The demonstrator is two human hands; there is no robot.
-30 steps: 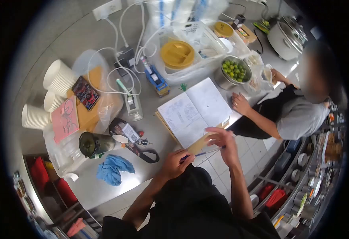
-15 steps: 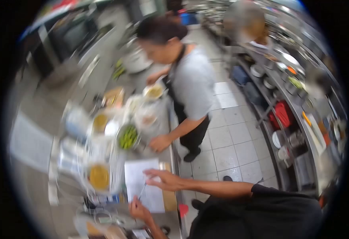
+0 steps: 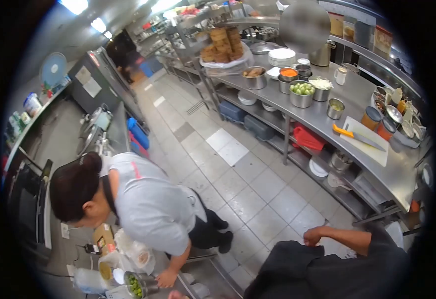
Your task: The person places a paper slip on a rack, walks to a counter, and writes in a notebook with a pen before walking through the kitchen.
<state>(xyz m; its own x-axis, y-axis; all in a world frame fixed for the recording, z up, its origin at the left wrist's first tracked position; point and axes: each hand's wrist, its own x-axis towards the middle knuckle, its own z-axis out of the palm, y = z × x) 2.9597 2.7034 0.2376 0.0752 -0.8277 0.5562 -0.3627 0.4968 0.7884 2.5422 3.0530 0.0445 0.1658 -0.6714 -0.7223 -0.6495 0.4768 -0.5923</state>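
Note:
My right hand (image 3: 313, 235) is drawn back beside the black cloth (image 3: 290, 264) at my waist. Its fingers are curled, and whatever they may hold is hidden. Only a sliver of my left hand (image 3: 177, 295) shows at the bottom edge, so its fingers are out of sight. Near it, a co-worker's hand (image 3: 166, 278) rests by a metal pot of cut green vegetables (image 3: 134, 286). The co-worker, in a grey shirt (image 3: 148, 199), bends over the counter on the left.
Along the right runs a steel counter (image 3: 322, 112) with a pot of cut green vegetables (image 3: 301, 93), stacked plates (image 3: 281, 57) and an orange-handled knife (image 3: 360, 135) on a white cutting board (image 3: 377, 154). Bamboo steamers (image 3: 222, 45) stand farther back. A tiled aisle (image 3: 248, 194) lies between the counters.
The view has swung right and up to the aisle and far counter. My right hand has left the paper sheet and moved back to my waist. The sheet and thin pen-like stick are out of view.

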